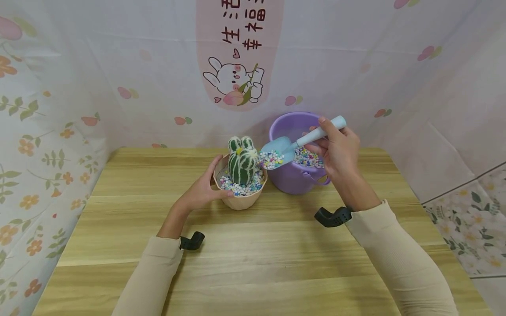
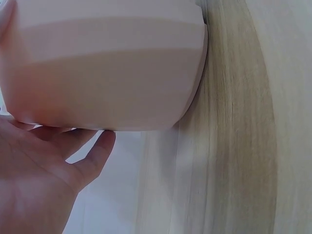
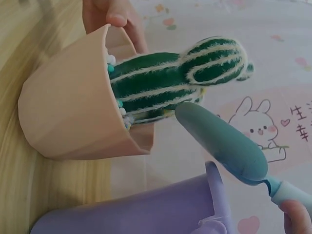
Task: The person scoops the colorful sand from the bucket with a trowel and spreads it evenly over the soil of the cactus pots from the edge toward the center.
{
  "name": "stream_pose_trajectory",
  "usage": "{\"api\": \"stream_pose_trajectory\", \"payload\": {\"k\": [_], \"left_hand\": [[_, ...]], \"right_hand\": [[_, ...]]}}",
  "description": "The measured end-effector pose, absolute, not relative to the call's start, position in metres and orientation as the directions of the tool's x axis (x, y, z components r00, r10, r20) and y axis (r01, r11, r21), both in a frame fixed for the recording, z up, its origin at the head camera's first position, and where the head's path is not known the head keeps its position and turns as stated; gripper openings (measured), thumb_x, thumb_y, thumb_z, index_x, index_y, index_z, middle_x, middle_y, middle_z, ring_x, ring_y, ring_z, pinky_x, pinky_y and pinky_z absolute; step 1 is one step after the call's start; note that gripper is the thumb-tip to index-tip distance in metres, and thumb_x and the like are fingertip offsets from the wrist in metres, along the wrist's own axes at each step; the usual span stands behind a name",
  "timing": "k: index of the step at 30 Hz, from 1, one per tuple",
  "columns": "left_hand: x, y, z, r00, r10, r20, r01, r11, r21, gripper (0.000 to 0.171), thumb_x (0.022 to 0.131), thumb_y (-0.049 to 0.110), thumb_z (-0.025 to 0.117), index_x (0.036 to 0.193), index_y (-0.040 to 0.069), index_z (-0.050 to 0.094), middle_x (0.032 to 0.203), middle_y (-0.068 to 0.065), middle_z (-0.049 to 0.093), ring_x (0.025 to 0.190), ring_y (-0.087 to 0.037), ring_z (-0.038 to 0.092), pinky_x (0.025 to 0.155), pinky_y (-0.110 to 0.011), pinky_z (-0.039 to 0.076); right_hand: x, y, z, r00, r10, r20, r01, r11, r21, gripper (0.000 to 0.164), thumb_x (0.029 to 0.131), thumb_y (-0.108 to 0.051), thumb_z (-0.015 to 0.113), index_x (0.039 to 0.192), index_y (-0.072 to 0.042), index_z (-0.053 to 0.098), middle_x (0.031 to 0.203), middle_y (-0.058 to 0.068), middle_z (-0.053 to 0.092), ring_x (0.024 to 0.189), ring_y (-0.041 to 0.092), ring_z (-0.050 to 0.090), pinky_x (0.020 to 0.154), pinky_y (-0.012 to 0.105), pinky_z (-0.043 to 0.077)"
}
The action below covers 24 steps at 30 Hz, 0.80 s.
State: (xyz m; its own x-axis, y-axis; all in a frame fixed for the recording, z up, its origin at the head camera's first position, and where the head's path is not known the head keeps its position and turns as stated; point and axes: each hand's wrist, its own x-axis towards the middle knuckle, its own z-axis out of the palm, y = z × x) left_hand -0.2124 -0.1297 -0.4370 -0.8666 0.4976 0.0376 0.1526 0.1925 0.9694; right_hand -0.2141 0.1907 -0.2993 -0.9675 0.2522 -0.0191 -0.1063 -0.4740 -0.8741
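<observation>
A green cactus [image 1: 242, 164] with white fuzzy stripes stands in a peach flowerpot [image 1: 240, 202]. Colourful pebbles [image 1: 241, 188] lie around its base. My left hand [image 1: 203, 188] holds the pot from the left, thumb at the near rim and fingers along the far side; in the left wrist view, fingertips [image 2: 105, 141] touch the pot wall [image 2: 107, 78]. With my right hand [image 1: 341, 151] I grip the pale handle of a blue trowel [image 1: 284, 144]. Its scoop, heaped with pebbles, hangs beside the cactus, over the gap between pot and bucket.
A purple bucket [image 1: 290, 180] stands close to the right of the pot, more pebbles [image 1: 308, 158] inside it. Both sit near the back of the wooden table [image 1: 253, 263]. A printed cloth [image 1: 158, 66] hangs right behind them.
</observation>
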Motion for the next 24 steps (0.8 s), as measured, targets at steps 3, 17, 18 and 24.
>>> {"api": "stream_pose_trajectory", "payload": {"k": [3, 17, 18, 24], "left_hand": [[-0.2135, -0.1309, -0.437, -0.859, 0.509, 0.049, 0.166, 0.187, 0.968, 0.109, 0.082, 0.022, 0.078, 0.157, 0.021, 0.0, 0.159, -0.018, 0.016, 0.139, -0.035, 0.033, 0.11, -0.055, 0.031], [-0.2203, -0.1378, -0.4364, -0.824, 0.564, 0.058, 0.173, 0.152, 0.973, 0.111, 0.081, 0.026, 0.078, 0.157, 0.013, -0.001, 0.162, -0.009, 0.01, 0.143, -0.034, 0.027, 0.114, -0.054, 0.026], [-0.2205, -0.1382, -0.4364, -0.823, 0.565, 0.056, 0.172, 0.153, 0.973, 0.111, 0.081, 0.027, 0.078, 0.157, 0.013, -0.001, 0.162, -0.008, 0.01, 0.143, -0.034, 0.026, 0.114, -0.054, 0.026], [-0.2171, -0.1374, -0.4373, -0.835, 0.545, 0.077, 0.183, 0.142, 0.973, 0.109, 0.082, 0.029, 0.078, 0.158, 0.018, 0.0, 0.161, -0.01, 0.012, 0.141, -0.034, 0.031, 0.112, -0.053, 0.029]], "right_hand": [[-0.2154, 0.1896, -0.2993, -0.965, 0.26, -0.015, -0.111, -0.464, -0.879, 0.031, 0.083, -0.015, 0.077, 0.101, 0.003, 0.06, 0.078, 0.014, 0.069, 0.072, 0.028, 0.073, 0.06, 0.036, 0.057], [-0.2195, 0.1844, -0.2994, -0.964, 0.267, 0.005, -0.13, -0.451, -0.883, 0.027, 0.085, -0.014, 0.076, 0.098, 0.002, 0.06, 0.079, 0.014, 0.069, 0.071, 0.027, 0.073, 0.06, 0.037, 0.058], [-0.2199, 0.1842, -0.2993, -0.963, 0.268, 0.007, -0.131, -0.45, -0.883, 0.027, 0.085, -0.014, 0.076, 0.098, 0.002, 0.059, 0.079, 0.014, 0.069, 0.071, 0.027, 0.073, 0.06, 0.037, 0.058], [-0.2205, 0.1835, -0.2992, -0.962, 0.272, 0.013, -0.141, -0.457, -0.878, 0.026, 0.085, -0.013, 0.075, 0.097, 0.003, 0.059, 0.078, 0.014, 0.069, 0.07, 0.027, 0.073, 0.059, 0.037, 0.058]]}}
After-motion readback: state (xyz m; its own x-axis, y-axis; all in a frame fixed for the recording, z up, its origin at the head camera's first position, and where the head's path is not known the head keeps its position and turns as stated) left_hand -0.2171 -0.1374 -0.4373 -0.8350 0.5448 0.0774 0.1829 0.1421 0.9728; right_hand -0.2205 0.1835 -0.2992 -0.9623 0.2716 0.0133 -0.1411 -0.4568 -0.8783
